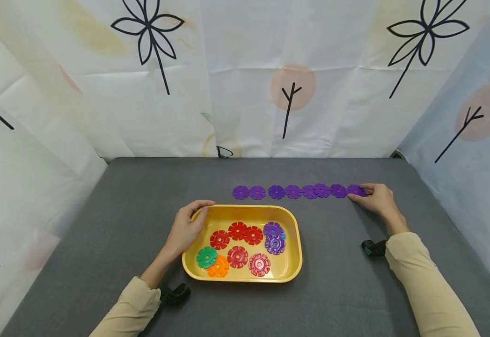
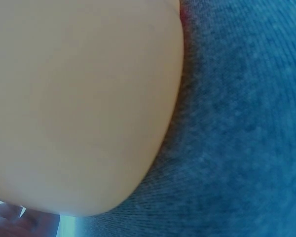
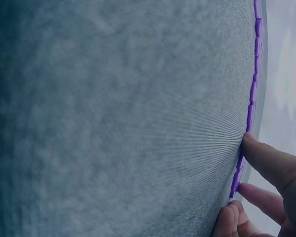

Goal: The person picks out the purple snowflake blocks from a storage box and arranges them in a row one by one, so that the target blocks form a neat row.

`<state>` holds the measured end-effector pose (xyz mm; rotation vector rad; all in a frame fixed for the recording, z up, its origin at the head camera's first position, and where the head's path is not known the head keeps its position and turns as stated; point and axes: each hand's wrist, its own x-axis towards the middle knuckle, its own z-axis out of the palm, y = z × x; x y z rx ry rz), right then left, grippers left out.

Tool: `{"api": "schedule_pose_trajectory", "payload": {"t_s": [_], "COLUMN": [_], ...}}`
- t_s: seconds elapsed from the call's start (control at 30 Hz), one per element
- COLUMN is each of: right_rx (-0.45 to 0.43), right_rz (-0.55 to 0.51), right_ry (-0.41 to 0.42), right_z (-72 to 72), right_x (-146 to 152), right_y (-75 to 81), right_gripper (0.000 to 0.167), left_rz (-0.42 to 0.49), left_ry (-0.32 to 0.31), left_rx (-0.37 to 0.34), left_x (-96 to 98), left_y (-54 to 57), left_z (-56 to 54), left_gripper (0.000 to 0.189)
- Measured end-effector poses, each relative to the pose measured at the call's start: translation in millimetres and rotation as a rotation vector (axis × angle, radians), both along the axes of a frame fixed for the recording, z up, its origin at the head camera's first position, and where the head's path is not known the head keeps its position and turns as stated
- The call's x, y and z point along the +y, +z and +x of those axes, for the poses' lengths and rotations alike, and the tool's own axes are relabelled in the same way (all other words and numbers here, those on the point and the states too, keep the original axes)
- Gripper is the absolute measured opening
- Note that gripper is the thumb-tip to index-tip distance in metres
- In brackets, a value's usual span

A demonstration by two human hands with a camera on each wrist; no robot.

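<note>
A row of purple flower-shaped discs [image 1: 293,191] lies on the grey table behind the tray, some touching or overlapping. At its right end my right hand [image 1: 375,200] pinches the last purple flower-shaped disc [image 1: 355,190] between thumb and fingers. In the right wrist view, the row [image 3: 250,116] appears edge-on as a thin purple line, with the right hand's fingers [image 3: 266,157] against it. My left hand [image 1: 187,227] grips the far left corner of a yellow tray [image 1: 245,279]. Pale skin [image 2: 84,103] fills much of the left wrist view, hiding that grip.
Inside the tray lie several red flower discs [image 1: 237,257], a green one [image 1: 207,257], an orange one [image 1: 218,267], and purple ones [image 1: 274,244] with a bit of blue showing. White patterned cloth [image 1: 245,112] hangs beyond the grey table's [image 1: 329,299] back edge and sides.
</note>
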<state>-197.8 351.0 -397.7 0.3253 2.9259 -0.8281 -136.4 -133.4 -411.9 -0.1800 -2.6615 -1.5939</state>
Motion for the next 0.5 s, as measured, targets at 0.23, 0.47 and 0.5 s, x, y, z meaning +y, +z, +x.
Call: {"api": "schedule_pose_trajectory", "payload": {"t_s": [0.23,0.47,0.5], "right_rx": [-0.006,0.036,0.048], "right_rz": [-0.005,0.009,0.009], "right_ry": [0.004,0.021,0.024], "right_z": [-0.3,-0.8,-0.3], "right_x": [-0.3,1.4,1.5], "right_y": [-3.3,-6.6,-6.5], "right_gripper": [0.062,0.063,0.063], "left_rz": [0.005,-0.008,-0.012], "left_ry": [-0.016,-0.027,-0.028], "left_rx": [0.021,0.053,0.056], "left_x": [-1.2,-2.0,-1.9], "left_y": [-1.5,-1.7,-1.7], "left_z": [0.3,0.0,-0.1], "left_gripper": [0.027,0.027,0.027]}}
